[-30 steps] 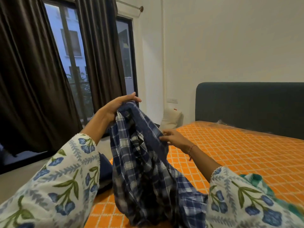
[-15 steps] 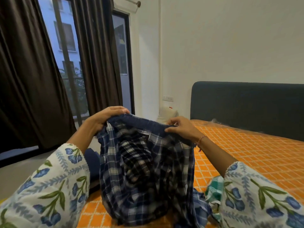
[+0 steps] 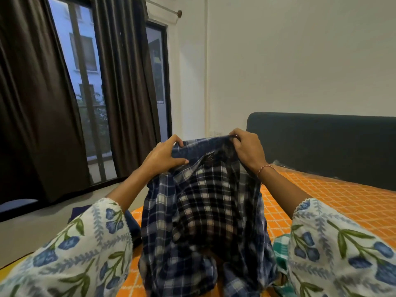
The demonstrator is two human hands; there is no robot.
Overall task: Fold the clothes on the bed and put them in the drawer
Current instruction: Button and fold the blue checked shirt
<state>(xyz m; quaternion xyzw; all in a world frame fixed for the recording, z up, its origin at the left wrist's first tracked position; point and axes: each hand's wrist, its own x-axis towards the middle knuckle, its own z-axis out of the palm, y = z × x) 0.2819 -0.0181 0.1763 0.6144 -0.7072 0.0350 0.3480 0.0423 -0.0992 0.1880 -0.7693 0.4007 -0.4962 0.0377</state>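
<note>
Status: early stage. One blue-and-white checked cotton shirt is held upright above the orange grid-patterned bed, its lower part bunched against the bedcover. No fold is visible in it, and no drawer appears in the view, so in my judgement folding has barely begun and stowing is wholly outstanding.

Grip, left hand: thumb and fingers pinch the shirt's top edge at its left end, the fingers lying over the cloth. Grip, right hand: fingers curled round the same top edge at its right end (a thin bracelet sits on that wrist). The edge is stretched between the two hands, directly above the bed's near portion.

Count of items seen:
- Checked shirts: one, in hand.
- Green-and-white checked cloth: one, lying on the bed just right of the shirt, partly hidden by the sleeve; not folded as far as can be told.
- Dark blue item at the bed's left edge, beside the shirt: one; its nature cannot be told.
- Dark padded headboard: one, at the bed's far end.

Remaining: lay the shirt flat, fold it, deal with the other cloth, then stow.
</note>
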